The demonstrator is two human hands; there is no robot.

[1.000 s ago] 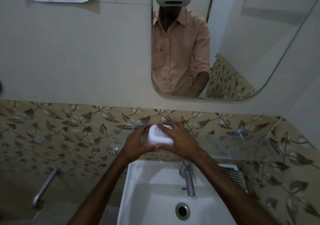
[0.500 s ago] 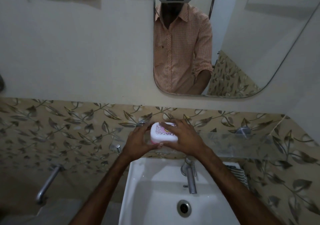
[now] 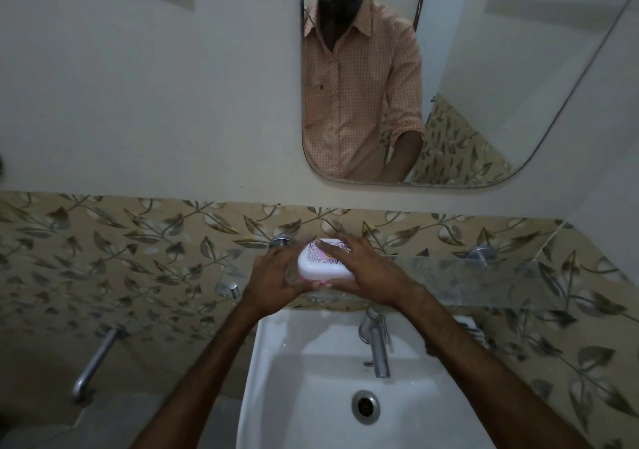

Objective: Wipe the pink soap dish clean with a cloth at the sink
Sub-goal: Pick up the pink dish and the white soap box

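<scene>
Soap dish (image 3: 325,264), closed, with a glossy white lid bearing a fine pink scroll pattern and a pink strip showing along its lower front edge, is being held between both hands above the back edge of the white sink (image 3: 276,372), level with the glass shelf (image 3: 484,276) along the leaf-patterned tile band. Left hand (image 3: 276,277) is cupping the dish's left end, fingers curled around it; right hand (image 3: 366,272) is clasping the right side, fingers lying across the lid. Chrome tap (image 3: 377,348) is standing at the sink's rear rim, drain (image 3: 365,406) below it
</scene>
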